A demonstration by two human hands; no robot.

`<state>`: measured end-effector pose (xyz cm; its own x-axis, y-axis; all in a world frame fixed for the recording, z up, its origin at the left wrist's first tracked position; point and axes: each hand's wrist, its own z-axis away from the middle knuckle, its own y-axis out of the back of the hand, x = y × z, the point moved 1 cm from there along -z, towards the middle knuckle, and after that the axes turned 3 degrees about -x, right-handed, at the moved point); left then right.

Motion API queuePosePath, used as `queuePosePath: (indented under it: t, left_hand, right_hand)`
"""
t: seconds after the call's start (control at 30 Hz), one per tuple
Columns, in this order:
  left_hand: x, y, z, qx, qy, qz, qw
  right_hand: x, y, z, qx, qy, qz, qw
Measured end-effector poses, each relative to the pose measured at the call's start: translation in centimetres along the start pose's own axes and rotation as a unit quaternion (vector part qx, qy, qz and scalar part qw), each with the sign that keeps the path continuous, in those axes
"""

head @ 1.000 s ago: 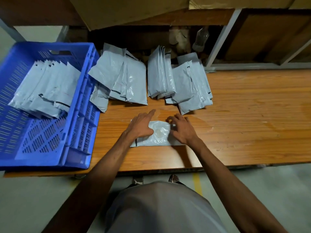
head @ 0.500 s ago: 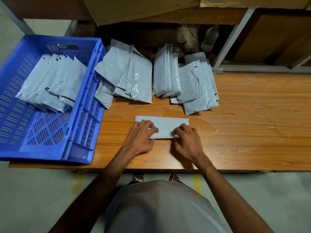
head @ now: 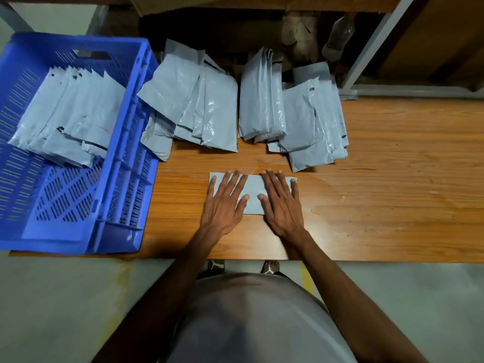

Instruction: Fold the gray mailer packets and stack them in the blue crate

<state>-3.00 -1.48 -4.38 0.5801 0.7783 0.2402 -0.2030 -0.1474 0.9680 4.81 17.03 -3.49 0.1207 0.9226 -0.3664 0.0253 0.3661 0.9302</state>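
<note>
A folded gray mailer packet (head: 253, 191) lies flat on the wooden table near its front edge. My left hand (head: 225, 200) presses its left half with fingers spread straight. My right hand (head: 281, 203) presses the right half the same way. The blue crate (head: 123, 132) stands at the left end of the table with a fanned row of folded packets (head: 68, 119) inside. Two heaps of gray packets lie behind my hands: a left heap (head: 191, 106) beside the crate and a right heap (head: 293, 113).
The wooden table (head: 392, 179) stretches to the right of the packets. A metal shelf post (head: 372, 45) and brown boards stand behind the table at the right. A bottle (head: 337, 35) and crumpled brown material sit in the dark gap behind the heaps.
The packet went from crumpled to a flat folded strip. My fingers, curled on its near edge half a second ago, now lie straight and spread flat across it.
</note>
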Motion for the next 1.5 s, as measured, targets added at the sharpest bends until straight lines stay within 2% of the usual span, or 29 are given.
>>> queuePosePath:
  t: [0.23, 1.07, 1.13, 1.3, 1.5]
  left_hand:
    - [-0.1, -0.2, -0.3, 0.0, -0.001, -0.003, 1.0]
    - [-0.3, -0.1, -0.5, -0.036, 0.004, 0.011, 0.999]
    - [-0.4, 0.0, -0.6, -0.04, 0.001, 0.019, 0.999]
    - [-1.0, 1.5, -1.6, -0.056, -0.015, 0.014, 0.998]
    - [-2.3, 2.0, -2.2, -0.028, -0.016, 0.023, 0.999]
  right_hand:
    - [0.4, -0.3, -0.5, -0.019, -0.001, 0.007, 1.0]
    - [0.5, -1.0, -0.5, -0.014, 0.002, 0.009, 1.0]
    - [0.6, -0.8, -0.4, -0.018, 0.004, -0.012, 1.0]
    - [1.0, 0.2, -0.7, -0.006, -0.014, -0.143, 0.99]
    - [1.0, 0.4, -0.7, -0.009, -0.022, -0.115, 0.993]
